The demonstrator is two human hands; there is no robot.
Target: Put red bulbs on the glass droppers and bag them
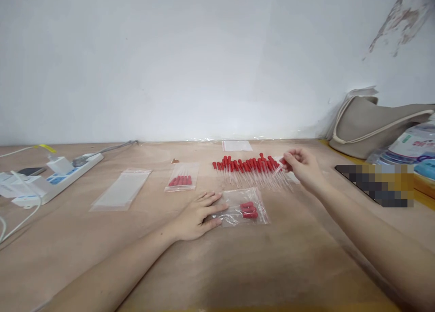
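A row of several clear droppers with red bulbs [249, 168] lies on the wooden table [272, 266]. My right hand [302, 167] is at the row's right end, fingers pinched on one red-bulbed dropper. My left hand [197, 214] lies flat with fingers stretched out, pressing the left edge of a clear plastic bag [243, 208] that holds a few red-bulbed droppers. Farther left lies a filled bag of droppers [182, 177], and beyond it a stack of empty clear bags [121, 189].
A white power strip [57, 178] with plugs and cables sits at the far left, a phone beside it. Another empty bag [237, 145] lies by the wall. A grey tote bag [370, 124] and plastic packages [411, 151] stand at the right.
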